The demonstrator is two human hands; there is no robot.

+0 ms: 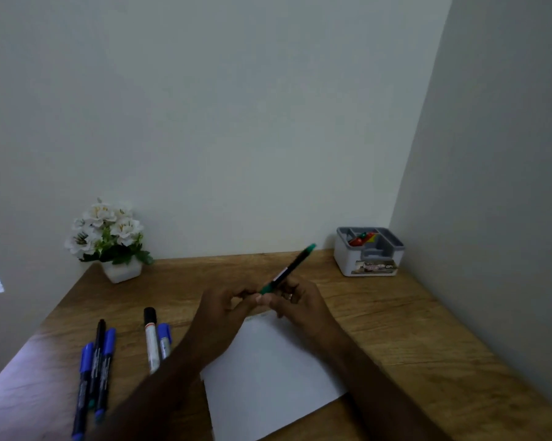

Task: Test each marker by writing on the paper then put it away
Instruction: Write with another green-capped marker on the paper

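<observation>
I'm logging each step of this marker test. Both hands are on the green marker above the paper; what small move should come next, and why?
Probably carry the green marker to the gray organizer at the back right corner. Both the left hand and right hand hold its lower end, seemingly at the cap, and faint marks seem to show at the paper's top edge, which would mean it has been tested.

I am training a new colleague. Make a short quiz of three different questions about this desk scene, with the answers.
1. True or false: the green marker lies flat on the paper.
2. Which hands hold the green marker? A) left hand only B) right hand only C) both
3. Fill in: the organizer stands at the desk's far ___ corner.

Key: 1 false, it is held above the paper; 2 C; 3 right.
</observation>
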